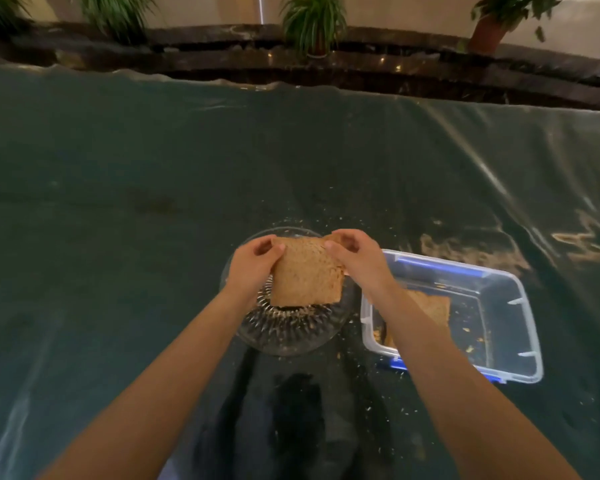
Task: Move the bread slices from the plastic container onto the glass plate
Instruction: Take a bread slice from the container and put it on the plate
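left hand (253, 261): pinched on the top-left corner of the held bread slice (307, 271), thumb on the near face, fingers curled behind. Closed on it, no gap visible.
right hand (355, 254): pinched on the slice's top-right corner, thumb in front, fingers wrapped over the top edge. Also closed on it.
held bread slice: brown, roughly square, hanging tilted with its face toward the camera, over the glass plate (284, 336). Lower edge sits right at the plate's ribbed centre; can't tell if it touches the glass or just clears it.
glass plate: clear, round, ribbed rim, on the table (118, 202) near centre of view. Crumbs on it. Only the rim from about 4 to 8 o'clock shows cleanly, the rest is behind hands and bread.
plastic container (506, 317): clear rectangular tub with blue clips, just beside the plate at its 3 o'clock, close but apart. Lid off.
second bread slice (430, 306): lying flat in the container's left half, partly hidden by the right forearm. Loose crumbs over the rest of the container floor.
table: dark green top under a glossy clear cover, crumbs scattered around plate and container.
background: potted plants (312, 26) along a dark ledge at 12 o'clock.
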The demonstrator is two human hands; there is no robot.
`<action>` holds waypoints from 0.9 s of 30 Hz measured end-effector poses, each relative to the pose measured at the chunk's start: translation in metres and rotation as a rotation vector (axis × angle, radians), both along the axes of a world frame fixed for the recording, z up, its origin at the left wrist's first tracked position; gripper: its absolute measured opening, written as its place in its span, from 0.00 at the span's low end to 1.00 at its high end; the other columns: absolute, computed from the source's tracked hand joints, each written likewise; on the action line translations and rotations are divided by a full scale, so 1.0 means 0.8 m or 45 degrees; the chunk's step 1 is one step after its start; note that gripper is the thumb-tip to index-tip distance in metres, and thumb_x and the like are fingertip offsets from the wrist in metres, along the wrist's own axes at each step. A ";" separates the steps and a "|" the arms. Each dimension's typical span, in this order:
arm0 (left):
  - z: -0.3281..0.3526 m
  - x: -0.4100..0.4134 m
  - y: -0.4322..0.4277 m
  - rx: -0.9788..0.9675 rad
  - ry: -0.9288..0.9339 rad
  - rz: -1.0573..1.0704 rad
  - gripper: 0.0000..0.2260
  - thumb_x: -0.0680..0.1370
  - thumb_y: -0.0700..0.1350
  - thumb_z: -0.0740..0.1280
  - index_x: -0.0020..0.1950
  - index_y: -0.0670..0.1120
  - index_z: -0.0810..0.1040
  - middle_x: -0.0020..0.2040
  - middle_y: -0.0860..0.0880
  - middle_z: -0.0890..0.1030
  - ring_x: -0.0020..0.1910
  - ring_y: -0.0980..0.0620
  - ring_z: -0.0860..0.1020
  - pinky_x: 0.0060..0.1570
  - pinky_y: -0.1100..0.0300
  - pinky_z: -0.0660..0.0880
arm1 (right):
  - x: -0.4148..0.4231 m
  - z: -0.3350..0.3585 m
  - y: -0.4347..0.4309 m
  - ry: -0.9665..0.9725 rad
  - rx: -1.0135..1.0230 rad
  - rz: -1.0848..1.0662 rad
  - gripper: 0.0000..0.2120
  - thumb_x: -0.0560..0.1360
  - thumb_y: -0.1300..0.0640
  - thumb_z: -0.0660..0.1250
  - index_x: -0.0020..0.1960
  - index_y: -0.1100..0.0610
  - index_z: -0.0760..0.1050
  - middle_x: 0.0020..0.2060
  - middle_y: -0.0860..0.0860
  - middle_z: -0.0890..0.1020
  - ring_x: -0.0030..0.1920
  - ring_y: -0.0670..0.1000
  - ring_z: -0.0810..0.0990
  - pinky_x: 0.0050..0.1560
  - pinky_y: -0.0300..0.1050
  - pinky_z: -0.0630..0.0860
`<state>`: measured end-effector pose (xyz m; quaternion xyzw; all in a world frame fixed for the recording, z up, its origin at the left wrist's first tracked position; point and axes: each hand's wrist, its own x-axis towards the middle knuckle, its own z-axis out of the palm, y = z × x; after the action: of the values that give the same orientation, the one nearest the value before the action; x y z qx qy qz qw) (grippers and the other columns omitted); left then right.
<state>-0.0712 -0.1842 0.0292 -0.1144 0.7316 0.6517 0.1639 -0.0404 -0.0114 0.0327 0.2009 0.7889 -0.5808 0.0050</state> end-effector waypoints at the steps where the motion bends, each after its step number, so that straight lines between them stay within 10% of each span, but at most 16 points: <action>1: -0.008 -0.007 -0.006 -0.052 -0.022 -0.004 0.06 0.75 0.41 0.66 0.49 0.44 0.81 0.44 0.49 0.81 0.48 0.50 0.78 0.53 0.49 0.76 | -0.010 -0.012 -0.011 -0.060 0.005 -0.001 0.15 0.72 0.55 0.69 0.57 0.58 0.75 0.50 0.54 0.79 0.53 0.53 0.78 0.56 0.50 0.75; 11: -0.057 -0.049 -0.024 -0.493 -0.079 -0.112 0.19 0.75 0.40 0.64 0.66 0.41 0.71 0.64 0.43 0.77 0.64 0.46 0.74 0.66 0.53 0.69 | -0.061 -0.077 -0.050 -0.280 0.118 0.057 0.15 0.77 0.54 0.60 0.61 0.60 0.74 0.55 0.53 0.79 0.51 0.49 0.75 0.48 0.38 0.70; 20: -0.046 -0.036 -0.022 -0.618 -0.016 -0.205 0.19 0.76 0.40 0.58 0.68 0.43 0.70 0.67 0.45 0.74 0.66 0.46 0.72 0.67 0.52 0.67 | -0.055 -0.043 -0.030 -0.402 0.189 0.192 0.24 0.77 0.52 0.59 0.70 0.62 0.62 0.68 0.59 0.71 0.66 0.58 0.71 0.64 0.49 0.68; 27: 0.013 -0.031 0.031 -0.659 0.242 -0.355 0.20 0.76 0.40 0.59 0.69 0.44 0.67 0.69 0.44 0.72 0.67 0.46 0.71 0.67 0.56 0.65 | -0.031 0.029 0.036 -0.410 -0.091 0.232 0.21 0.77 0.51 0.60 0.68 0.58 0.67 0.64 0.55 0.74 0.56 0.53 0.77 0.55 0.48 0.77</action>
<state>-0.0959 -0.1596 0.0393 0.0107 0.8939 0.4229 0.1481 -0.0656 0.0175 0.0560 0.2186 0.7718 -0.5658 0.1907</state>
